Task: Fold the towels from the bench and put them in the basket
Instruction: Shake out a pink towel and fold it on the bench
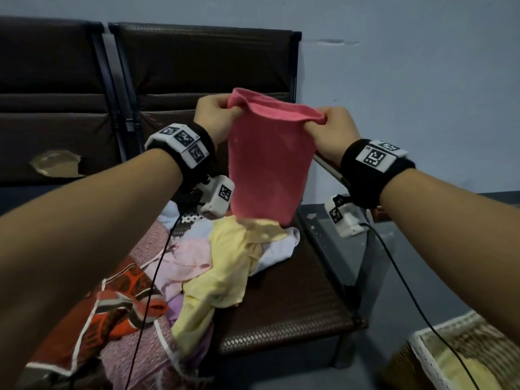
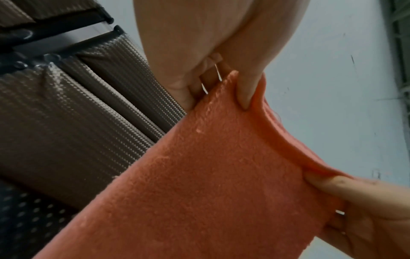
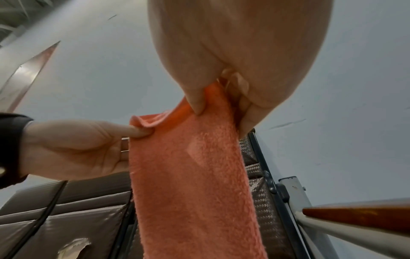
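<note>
The person holds a pink terry-cloth towel (image 1: 270, 161) up in the air above the dark brown woven-textured bench surface (image 1: 284, 294), with the cloth hanging down in what looks like a doubled layer. The left hand (image 1: 215, 116) pinches one top corner between thumb and curled fingers, and the right hand (image 1: 333, 130) pinches the other top corner the same way; both wrist views show a thumb pressed into the pile against the fingers behind. The top edge sags a little between the two grips, and the lower end hangs just above a loose heap of pale yellow, light pink and white towels (image 1: 225, 266) lying toward the back of the surface. A red and white patterned cloth (image 1: 118, 308) lies at the surface's left front. The white woven basket (image 1: 461, 358) stands on the floor off the surface's right front corner, with something pale yellow inside it.

The step in hand appears to be a fold made in the air. To do it well, the hands should draw apart enough to take the sag out of the top edge, check that the hanging layers line up, then bring corner to corner squarely. Keeping both pinches firm until the layers meet should stop the soft pile from slipping askew before the towel goes to the basket.
</note>
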Available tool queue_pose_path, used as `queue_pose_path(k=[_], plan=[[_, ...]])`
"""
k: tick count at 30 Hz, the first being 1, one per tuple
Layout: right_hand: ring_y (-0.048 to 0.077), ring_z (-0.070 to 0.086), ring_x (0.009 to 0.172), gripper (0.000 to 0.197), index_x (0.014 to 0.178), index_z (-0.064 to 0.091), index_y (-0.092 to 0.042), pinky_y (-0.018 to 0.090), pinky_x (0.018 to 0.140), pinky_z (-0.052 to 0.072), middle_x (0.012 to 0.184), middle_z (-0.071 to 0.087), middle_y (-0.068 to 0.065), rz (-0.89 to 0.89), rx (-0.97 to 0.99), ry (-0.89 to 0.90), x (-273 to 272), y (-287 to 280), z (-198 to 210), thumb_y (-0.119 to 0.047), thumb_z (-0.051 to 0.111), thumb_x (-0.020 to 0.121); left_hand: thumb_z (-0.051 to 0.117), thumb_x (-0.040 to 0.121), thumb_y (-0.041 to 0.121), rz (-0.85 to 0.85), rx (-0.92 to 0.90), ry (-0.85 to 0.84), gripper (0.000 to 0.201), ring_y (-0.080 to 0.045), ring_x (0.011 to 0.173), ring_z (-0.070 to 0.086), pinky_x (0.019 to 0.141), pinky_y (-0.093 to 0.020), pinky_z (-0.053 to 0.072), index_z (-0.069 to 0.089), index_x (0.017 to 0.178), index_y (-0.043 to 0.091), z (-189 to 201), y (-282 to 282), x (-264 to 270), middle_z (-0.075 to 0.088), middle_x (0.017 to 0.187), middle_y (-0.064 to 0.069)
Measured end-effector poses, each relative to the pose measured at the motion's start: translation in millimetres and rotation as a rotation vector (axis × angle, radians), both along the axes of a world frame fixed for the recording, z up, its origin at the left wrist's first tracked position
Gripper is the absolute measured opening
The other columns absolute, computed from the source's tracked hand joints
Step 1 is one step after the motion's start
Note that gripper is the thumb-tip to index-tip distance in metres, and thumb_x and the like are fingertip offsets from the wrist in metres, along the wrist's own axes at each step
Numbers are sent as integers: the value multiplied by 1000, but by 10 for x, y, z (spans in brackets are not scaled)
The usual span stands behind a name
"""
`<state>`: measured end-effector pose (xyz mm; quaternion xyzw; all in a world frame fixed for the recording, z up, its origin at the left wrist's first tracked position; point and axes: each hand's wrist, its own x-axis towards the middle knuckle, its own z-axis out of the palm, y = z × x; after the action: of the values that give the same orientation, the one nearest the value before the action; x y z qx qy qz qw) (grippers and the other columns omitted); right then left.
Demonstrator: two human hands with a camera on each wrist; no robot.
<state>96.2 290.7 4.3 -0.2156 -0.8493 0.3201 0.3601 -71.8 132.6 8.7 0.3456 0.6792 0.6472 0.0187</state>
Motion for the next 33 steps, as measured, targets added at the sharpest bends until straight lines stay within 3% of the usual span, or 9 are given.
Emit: queue_pose_path(k=[3,6,10,14,16,19,25,30,33], plan=[[17,54,69,21,72,68,-11,34,67,45,69,61,2,57,-18,-44,112,0,-150,-22,58,88,66,85,-5,-114,-18,-70,22,-19,86,68,81,-34,58,75,99,9,-192,-192,55,73,96,-12],[21,65,75,15,77,70,-20,35,73,53,76,69,4,146,4,-257,332,-58,-461,-19,62,90,68,82,-10,-193,-230,-107,18,-24,86,62,86,-38,53,72,93,2,-644,-459,160,67,89,-15],[13,65,69,9,82,70,-23,28,69,52,73,70,-3,292,10,-664,614,-217,-1010,-22,69,90,72,83,-8,-408,-607,-144,20,-16,68,62,65,-23,57,64,79,10,-1319,-765,401,64,70,-4],[21,65,72,17,98,65,6,31,67,57,83,65,14,423,-393,-981,821,-333,-1546,-10,67,92,69,88,-2,-614,-937,-293,10,-20,72,66,72,-34,59,66,95,4,-1733,-902,632,69,83,-11],[18,64,60,8,90,62,3,27,56,56,72,62,13,458,-567,-1042,891,-352,-1677,-5,65,92,67,90,0,-695,-1025,-345,12,-21,70,64,64,-30,57,66,101,2,-1796,-913,691,65,89,-17],[18,61,51,10,80,62,-2,25,47,51,61,61,9,449,-673,-1003,877,-280,-1743,-6,64,90,63,89,2,-732,-1043,-415,19,-21,67,57,54,-26,49,64,109,2,-1787,-856,680,57,93,-19],[5,61,49,18,74,65,-14,20,49,49,55,63,-7,263,-521,-669,515,-129,-1821,-16,66,92,63,92,10,-393,-836,-418,16,-19,87,67,72,-31,58,68,107,7,-1972,-565,355,69,100,-10],[16,64,68,17,86,74,-12,29,63,52,79,71,3,-3,-214,-572,106,-12,-2037,-27,67,90,66,92,14,-134,-685,-385,6,-12,74,64,60,-27,56,70,97,15,-2263,-295,121,68,91,-4],[23,69,85,14,85,71,-14,30,72,51,87,72,5,-74,-155,-584,-30,24,-2123,-24,62,90,67,92,18,-56,-640,-348,11,-16,78,67,68,-32,61,71,103,16,-2384,-151,7,70,98,-7]])
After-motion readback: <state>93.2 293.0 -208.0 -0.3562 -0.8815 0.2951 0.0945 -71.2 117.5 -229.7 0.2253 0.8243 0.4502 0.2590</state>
